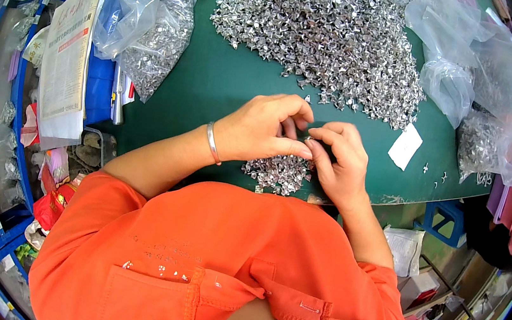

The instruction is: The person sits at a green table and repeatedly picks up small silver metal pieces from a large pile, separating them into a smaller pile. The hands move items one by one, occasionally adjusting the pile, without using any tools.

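My right hand (pixel 342 161) has thumb and index finger pinched on a small metal piece (pixel 308 139), mostly covered by the fingertips. Facing it, my left hand (pixel 260 128) is curved, its fingers bent and its thumb stretched apart from them. The left thumb tip comes close to the right fingertips; I cannot tell whether they touch. I wear a silver bangle (pixel 212 142) on the left wrist. Below both hands, at the near table edge, lies a small heap of shiny metal pieces (pixel 276 174). A much larger pile of small silvery metal pieces (pixel 335 38) spreads beyond them.
The green table (pixel 194 88) carries clear bags of metal parts (pixel 162 40) at left and more plastic bags (pixel 478 142) at right. A white paper slip (pixel 405 146) lies right of the pile. Newspapers (pixel 67 60) rest beside a blue bin (pixel 99 89). A blue stool (pixel 445 220) stands below.
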The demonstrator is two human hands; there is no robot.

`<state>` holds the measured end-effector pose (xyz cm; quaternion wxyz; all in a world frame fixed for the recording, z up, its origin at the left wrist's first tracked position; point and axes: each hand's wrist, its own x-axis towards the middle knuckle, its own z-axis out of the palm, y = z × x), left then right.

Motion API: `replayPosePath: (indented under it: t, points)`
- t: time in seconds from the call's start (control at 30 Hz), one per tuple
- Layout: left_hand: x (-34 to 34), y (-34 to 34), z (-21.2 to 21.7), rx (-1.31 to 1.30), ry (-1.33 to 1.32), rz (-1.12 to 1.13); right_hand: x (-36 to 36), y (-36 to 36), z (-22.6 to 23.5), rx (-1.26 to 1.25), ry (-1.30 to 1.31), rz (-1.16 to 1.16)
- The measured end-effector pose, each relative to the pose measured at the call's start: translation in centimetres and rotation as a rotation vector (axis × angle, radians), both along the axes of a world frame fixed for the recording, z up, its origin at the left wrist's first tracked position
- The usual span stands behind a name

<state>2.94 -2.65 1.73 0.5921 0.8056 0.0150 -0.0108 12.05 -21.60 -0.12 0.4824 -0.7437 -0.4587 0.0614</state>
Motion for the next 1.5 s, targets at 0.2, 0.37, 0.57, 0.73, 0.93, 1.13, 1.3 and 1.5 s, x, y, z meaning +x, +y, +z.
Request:
replayPosePath:
  t: [0.2, 0.37, 0.57, 0.73, 0.93, 1.13, 1.3, 1.5]
  points:
    - [1.1, 0.5, -1.0, -0.599, 0.31, 0.314, 1.7, 1.2, 0.4, 0.045, -0.08, -0.079]
    - [2.7, 1.4, -3.0, 0.043, -0.028, 0.312, 3.7, 2.6, -0.8, -0.148, -0.348, -0.084]
    - [3.1, 0.5, -3.4, 0.425, -0.264, 0.203, 3.7, 1.9, -0.6, -0.145, -0.34, 0.026]
    - [2.1, 1.1, -3.4, 0.4, -0.349, 0.078, 4.1, 0.4, 0.0, -0.08, -0.201, -0.129]
    - [1.7, 2.3, -2.1, 0.188, -0.051, 0.272, 3.6, 1.4, -0.1, -0.054, -0.192, -0.092]
    - [2.2, 2.1, -2.9, 0.273, -0.14, 0.247, 3.3, 2.1, -0.9, -0.09, -0.303, -0.006]
    - [1.9, 1.1, -2.7, 0.411, -0.24, 0.099, 3.2, 0.8, -0.5, -0.122, -0.287, -0.021]
    - [0.7, 1.4, -1.6, 0.263, -0.085, -0.199, 2.0, -1.0, 1.3, -0.172, 0.208, 0.345]
